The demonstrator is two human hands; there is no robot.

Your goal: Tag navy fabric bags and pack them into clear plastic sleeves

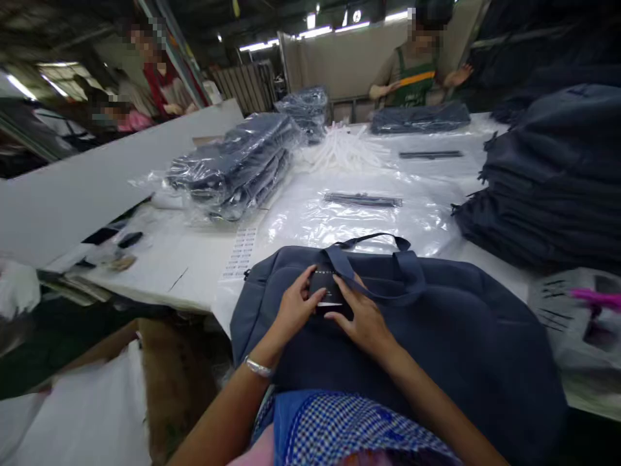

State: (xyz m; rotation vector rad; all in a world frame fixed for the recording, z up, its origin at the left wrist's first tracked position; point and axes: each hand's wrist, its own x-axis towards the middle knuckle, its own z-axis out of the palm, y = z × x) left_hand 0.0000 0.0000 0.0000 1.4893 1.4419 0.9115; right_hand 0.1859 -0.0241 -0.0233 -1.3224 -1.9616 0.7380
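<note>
A navy blue bag (436, 323) lies flat at the table's near edge, its handles (373, 249) pointing away from me. Both my hands rest on its upper left part, around a small dark card or tag (326, 292). My left hand (295, 304) pinches the tag's left side with thumb and fingers. My right hand (361, 317) holds its right side with fingers curled over it. A silver bracelet (258, 367) is on my left wrist.
Clear plastic sheets (359, 220) with a dark strip (363, 200) lie beyond the bag. Bagged navy bags (237, 165) are piled at left, unbagged ones (557, 175) at right. A sticker sheet (240, 252) lies near the left. Other people stand at the far side of the table.
</note>
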